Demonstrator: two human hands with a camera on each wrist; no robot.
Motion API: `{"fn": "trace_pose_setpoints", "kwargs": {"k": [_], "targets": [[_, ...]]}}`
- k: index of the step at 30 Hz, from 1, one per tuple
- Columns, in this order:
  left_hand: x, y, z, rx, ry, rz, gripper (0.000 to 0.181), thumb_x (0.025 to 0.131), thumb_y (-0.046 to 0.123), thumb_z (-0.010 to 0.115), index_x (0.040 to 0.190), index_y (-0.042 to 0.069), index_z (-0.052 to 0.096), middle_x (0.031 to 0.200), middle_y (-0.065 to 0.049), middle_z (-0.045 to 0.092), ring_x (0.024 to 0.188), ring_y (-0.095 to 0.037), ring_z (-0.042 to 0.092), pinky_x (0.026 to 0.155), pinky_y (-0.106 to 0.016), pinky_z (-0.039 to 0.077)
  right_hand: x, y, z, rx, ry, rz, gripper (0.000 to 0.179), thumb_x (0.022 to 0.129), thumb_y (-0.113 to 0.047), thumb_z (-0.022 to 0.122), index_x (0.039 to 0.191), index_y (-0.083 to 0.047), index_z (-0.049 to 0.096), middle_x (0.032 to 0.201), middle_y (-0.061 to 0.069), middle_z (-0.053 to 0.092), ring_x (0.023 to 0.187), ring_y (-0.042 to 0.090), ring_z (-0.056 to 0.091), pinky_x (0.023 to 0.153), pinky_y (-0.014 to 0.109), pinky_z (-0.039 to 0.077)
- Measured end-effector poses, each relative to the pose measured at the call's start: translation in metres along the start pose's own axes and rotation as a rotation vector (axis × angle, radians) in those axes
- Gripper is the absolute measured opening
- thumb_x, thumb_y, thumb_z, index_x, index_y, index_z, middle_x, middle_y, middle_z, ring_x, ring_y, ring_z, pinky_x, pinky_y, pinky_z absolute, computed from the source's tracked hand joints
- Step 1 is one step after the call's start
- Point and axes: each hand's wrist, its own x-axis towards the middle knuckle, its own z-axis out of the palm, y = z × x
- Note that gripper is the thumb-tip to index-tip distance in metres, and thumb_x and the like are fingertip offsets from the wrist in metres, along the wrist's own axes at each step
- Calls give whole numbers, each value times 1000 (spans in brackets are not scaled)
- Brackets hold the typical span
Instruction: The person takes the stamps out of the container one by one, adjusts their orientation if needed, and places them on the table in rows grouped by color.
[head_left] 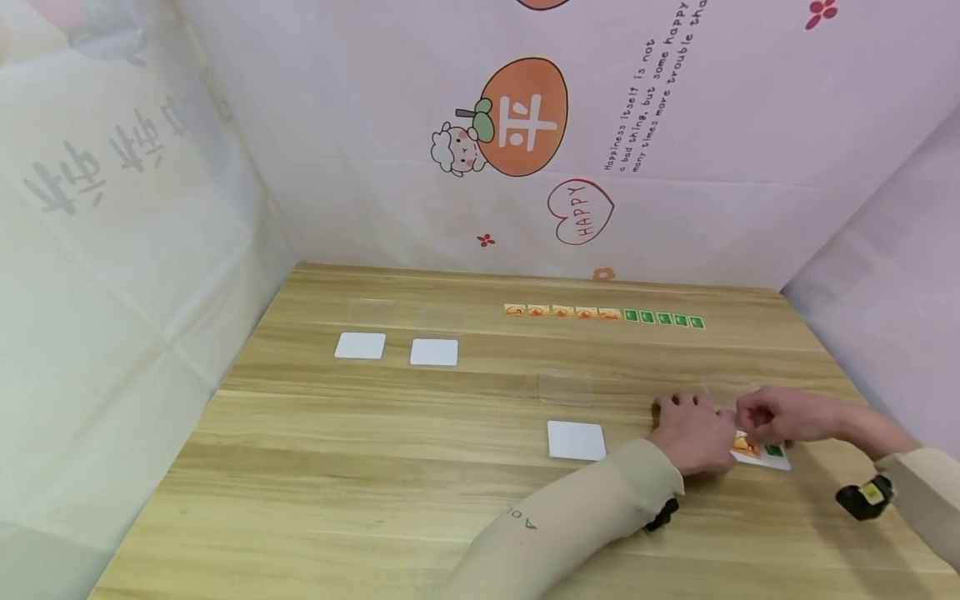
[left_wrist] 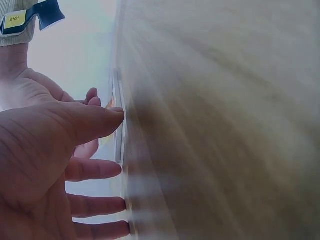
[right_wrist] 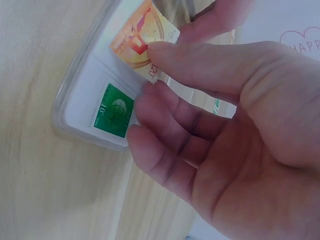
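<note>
At the right of the table, my right hand (head_left: 795, 415) pinches an orange postage stamp (right_wrist: 142, 42) between thumb and fingers. The stamp lies tilted over a white card in a shallow clear case (right_wrist: 62, 107). A green stamp (right_wrist: 114, 111) is on the same card, beside the right fingertips. My left hand (head_left: 693, 433) rests at the case's left side, its thumb touching the edge in the left wrist view. The other left fingers (left_wrist: 97, 205) stretch out straight against the table. Both hands hide part of the case in the head view.
Orange stamps (head_left: 562, 312) and green stamps (head_left: 664, 318) form a row at the back. White cards (head_left: 360, 345) (head_left: 433, 352) (head_left: 576, 440) lie left of the hands. Behind them are faint clear covers (head_left: 566, 389). Printed cloth walls (head_left: 375, 167) border the table.
</note>
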Motion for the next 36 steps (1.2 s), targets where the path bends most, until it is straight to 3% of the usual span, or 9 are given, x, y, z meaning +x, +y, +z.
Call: {"fn": "trace_pose_setpoints", "kwargs": {"k": [17,23,29,36], "targets": [[0,-4,-4,-17,-34,9,42,92,55,54,133,54,43,134,17,44,126,-12,41,103,-43,38,-4,1,-6,18,-13,19,10,92,-7,62,85,-4,56,69,-11,49,56,-2,46,43,20,41],[0,-18,-3,-66,-43,47,36,94,52,53,130,51,47,130,20,47,121,-8,43,103,-37,38,-1,-4,-9,-8,3,17,11,91,-5,62,83,-5,55,68,-12,47,56,-3,45,44,19,40],[-6,-33,-4,-58,-64,107,42,98,48,46,140,48,41,136,18,46,127,-7,42,106,-32,37,-1,-13,-13,-34,-3,7,11,92,-5,62,83,-7,55,67,-12,47,57,-3,45,44,20,40],[-12,-47,-9,-88,-41,147,41,96,55,51,136,45,47,133,15,49,122,-10,45,100,-34,42,-2,-25,-20,-52,7,27,11,92,-7,62,84,-7,55,66,-7,49,58,-3,45,46,20,41]]}}
